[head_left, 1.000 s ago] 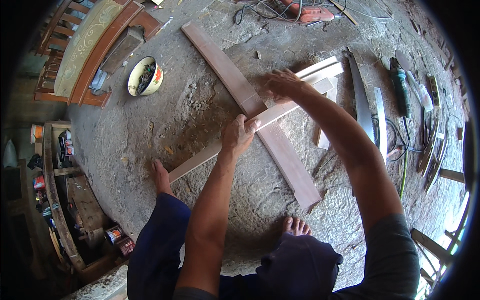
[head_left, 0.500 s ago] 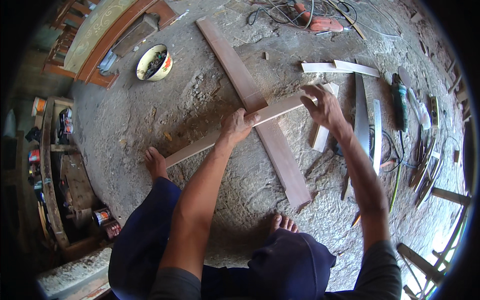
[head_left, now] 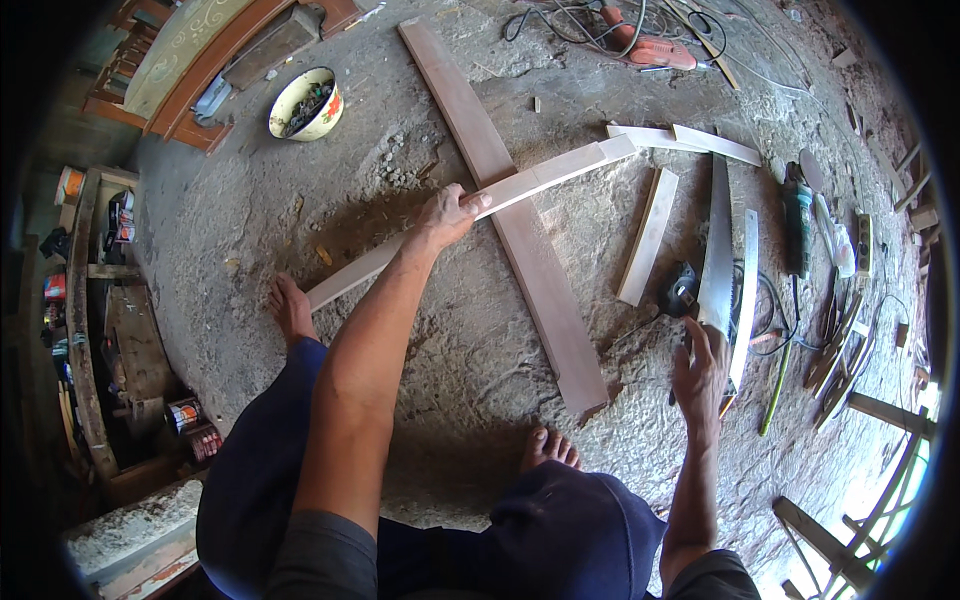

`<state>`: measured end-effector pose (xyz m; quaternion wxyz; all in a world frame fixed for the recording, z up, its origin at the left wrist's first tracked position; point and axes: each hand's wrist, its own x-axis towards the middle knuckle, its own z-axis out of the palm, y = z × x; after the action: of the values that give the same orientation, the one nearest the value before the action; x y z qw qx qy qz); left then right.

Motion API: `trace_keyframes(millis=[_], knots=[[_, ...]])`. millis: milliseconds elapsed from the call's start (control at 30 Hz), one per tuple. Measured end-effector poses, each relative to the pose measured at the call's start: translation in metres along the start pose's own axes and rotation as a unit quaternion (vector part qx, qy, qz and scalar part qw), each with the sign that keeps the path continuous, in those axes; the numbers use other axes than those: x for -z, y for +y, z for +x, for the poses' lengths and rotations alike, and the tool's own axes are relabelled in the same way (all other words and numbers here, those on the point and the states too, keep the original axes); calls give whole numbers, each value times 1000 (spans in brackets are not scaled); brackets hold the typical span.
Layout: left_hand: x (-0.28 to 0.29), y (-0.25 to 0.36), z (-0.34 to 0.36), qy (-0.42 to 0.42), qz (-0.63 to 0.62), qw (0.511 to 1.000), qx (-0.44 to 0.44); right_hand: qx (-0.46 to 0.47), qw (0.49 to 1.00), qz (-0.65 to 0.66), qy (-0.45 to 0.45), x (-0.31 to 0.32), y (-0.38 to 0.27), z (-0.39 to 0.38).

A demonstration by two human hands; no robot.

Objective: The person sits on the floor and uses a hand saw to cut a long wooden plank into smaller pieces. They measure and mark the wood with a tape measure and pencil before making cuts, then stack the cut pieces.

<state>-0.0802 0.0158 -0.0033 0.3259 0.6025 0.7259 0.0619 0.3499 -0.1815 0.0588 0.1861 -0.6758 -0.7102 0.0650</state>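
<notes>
1. The right hand (head_left: 702,376) sits by the saw's (head_left: 717,250) handle end; I can't tell whether it grips.
2. The tape measure (head_left: 681,290), beside the saw, might snag it.
3. The left hand (head_left: 446,216) clasps the strip (head_left: 545,176), which lies across the plank (head_left: 536,290); held by one hand, it could swivel.
4. An offcut (head_left: 648,235) lies in the way between strip and saw.
5. Farther off: grinder (head_left: 797,228), bowl (head_left: 320,127), drill (head_left: 661,53).
</notes>
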Motion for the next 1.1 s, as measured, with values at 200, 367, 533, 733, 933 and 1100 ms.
trace_keyframes(millis=[200,367,533,733,933,1100], knots=[[2,2,-2,-6,-4,1000,-1,-51,994,-39,-87,15,7,-45],[-7,-6,-3,23,13,1000,1,9,982,-51,-183,9,10,-50],[-31,10,-9,201,-57,972,-111,95,993,6,-75,8,24,-44],[-46,49,-11,246,-64,945,-205,-54,984,109,131,41,13,-72],[-49,65,-13,286,-1,935,-211,-124,936,301,132,54,-44,-98],[-55,67,-10,281,63,936,-202,24,984,144,105,49,-87,-74]])
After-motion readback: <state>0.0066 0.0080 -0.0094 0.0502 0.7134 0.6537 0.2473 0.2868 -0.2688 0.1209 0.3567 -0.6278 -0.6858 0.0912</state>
